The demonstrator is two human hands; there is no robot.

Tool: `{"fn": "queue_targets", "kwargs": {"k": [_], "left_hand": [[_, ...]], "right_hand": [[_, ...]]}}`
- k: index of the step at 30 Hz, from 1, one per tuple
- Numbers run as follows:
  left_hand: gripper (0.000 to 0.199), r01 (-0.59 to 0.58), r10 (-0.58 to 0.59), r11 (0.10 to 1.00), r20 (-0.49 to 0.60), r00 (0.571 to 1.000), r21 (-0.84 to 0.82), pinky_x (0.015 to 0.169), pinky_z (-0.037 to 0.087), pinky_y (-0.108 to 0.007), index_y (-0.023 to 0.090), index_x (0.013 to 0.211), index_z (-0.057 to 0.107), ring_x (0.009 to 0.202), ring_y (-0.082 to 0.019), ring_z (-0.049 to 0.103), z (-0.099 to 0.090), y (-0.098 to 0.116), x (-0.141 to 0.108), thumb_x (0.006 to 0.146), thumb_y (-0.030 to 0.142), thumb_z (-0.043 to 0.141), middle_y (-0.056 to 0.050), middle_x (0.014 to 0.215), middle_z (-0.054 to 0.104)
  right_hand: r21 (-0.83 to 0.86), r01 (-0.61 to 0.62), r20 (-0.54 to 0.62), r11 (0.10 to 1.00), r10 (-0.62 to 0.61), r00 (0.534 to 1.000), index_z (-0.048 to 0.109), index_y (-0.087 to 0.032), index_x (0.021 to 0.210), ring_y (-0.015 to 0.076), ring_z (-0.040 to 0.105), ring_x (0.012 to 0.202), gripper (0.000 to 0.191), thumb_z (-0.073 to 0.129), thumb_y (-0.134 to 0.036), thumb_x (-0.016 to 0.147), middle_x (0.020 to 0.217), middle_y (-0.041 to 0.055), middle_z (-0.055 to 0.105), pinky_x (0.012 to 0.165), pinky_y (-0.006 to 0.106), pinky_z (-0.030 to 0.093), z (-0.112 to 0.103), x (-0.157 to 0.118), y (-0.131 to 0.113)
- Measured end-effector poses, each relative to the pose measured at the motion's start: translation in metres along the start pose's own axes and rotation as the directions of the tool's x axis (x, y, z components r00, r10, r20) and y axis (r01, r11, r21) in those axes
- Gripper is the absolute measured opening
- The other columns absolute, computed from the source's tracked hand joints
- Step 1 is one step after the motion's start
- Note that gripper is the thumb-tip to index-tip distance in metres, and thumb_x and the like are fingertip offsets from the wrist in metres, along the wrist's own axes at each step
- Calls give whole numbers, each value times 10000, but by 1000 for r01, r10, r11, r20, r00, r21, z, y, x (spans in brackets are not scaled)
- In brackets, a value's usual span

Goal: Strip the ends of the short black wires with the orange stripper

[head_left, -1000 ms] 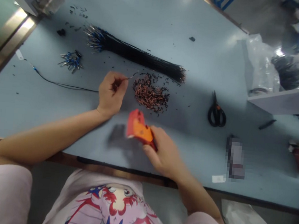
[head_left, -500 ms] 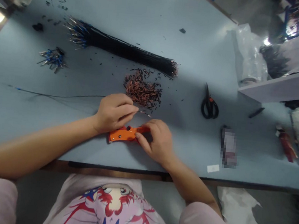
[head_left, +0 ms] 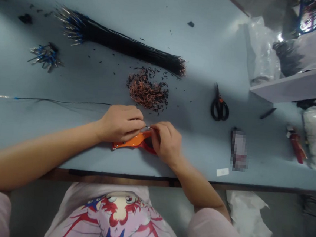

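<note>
Left hand (head_left: 122, 124) pinching the black wire (head_left: 64, 102), which trails leftward over the table (head_left: 209, 45), and right hand (head_left: 167, 141) seemingly closed on its tip beside the orange wire stripper (head_left: 132, 142), apparently working that end, a twist next calling for a steady left hold

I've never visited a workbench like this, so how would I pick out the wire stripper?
On the blue-grey table, find the left hand and right hand nearly meeting near the front edge. The wire stripper lies just below them in the picture, partly covered. Its bright orange body sets it apart from the black-handled scissors and red-handled tool farther right.
</note>
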State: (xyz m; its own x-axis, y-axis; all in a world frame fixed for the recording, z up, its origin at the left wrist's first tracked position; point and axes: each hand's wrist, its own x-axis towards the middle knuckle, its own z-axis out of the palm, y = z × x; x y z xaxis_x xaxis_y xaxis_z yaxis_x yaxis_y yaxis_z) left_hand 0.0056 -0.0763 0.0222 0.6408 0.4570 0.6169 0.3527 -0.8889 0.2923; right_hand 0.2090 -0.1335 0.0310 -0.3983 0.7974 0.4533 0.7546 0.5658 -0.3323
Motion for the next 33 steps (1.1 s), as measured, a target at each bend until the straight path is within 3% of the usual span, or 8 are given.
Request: {"fn": "queue_targets", "kwargs": {"k": [11,13,16,18,25,27,29,33], "left_hand": [[125,12,-14,999,41,999,51,485,335,-278,191,681,583,577,-133,494,-3,0,6,793,170,532,-11,635,586],[114,63,-62,997,-19,998,53,480,327,-281,194,645,556,565,-130,471,-7,-7,5,753,156,560,-3,605,550],[134,239,-248,969,-226,942,-69,511,355,-267,194,627,532,571,-115,465,-14,-22,5,712,116,599,12,587,525],[111,300,-339,939,-305,890,-170,512,375,-247,189,661,572,576,-104,485,-15,-30,6,734,122,622,13,601,547],[18,354,-411,906,-286,866,-231,530,436,-218,175,782,675,590,-90,551,-2,-27,5,788,183,661,-2,675,634],[34,366,-422,899,-257,869,-239,533,442,-221,177,786,679,599,-97,560,-1,-25,4,794,182,646,-6,685,638],[45,376,-429,895,-233,873,-239,550,452,-227,180,787,679,613,-104,570,0,-24,4,796,176,635,-9,703,644],[52,386,-431,895,-212,877,-223,585,470,-236,185,799,680,626,-109,576,0,-23,3,796,184,628,-10,728,653]], "right_hand": [[35,-25,19,999,25,1000,544,-188,848,192,592,706,87,508,-109,860,769,71,647,622,299,482,-2,4,5],[6,-58,-28,998,58,998,542,-191,829,198,583,699,98,499,-104,847,746,67,626,615,310,476,-5,6,15],[-21,-187,-201,982,179,963,548,-201,799,191,562,662,119,495,-103,842,705,43,591,605,314,470,-11,10,33],[9,-203,-238,979,199,951,578,-203,837,185,580,683,120,510,-106,855,734,38,612,630,312,489,-12,11,41],[7,-176,-109,984,176,978,658,-207,949,215,626,779,202,505,-111,859,825,78,650,686,348,547,1,5,35],[39,-185,-86,982,188,978,633,-220,1091,231,639,887,296,475,-109,866,940,91,670,777,384,554,2,6,34],[73,-191,-36,979,194,980,510,-229,1299,255,606,1070,440,485,-142,869,1167,114,634,892,427,529,1,6,38],[15,-271,-45,962,271,961,240,-230,1468,316,400,1340,678,548,-336,874,1473,149,383,1025,531,424,0,4,69]]}}
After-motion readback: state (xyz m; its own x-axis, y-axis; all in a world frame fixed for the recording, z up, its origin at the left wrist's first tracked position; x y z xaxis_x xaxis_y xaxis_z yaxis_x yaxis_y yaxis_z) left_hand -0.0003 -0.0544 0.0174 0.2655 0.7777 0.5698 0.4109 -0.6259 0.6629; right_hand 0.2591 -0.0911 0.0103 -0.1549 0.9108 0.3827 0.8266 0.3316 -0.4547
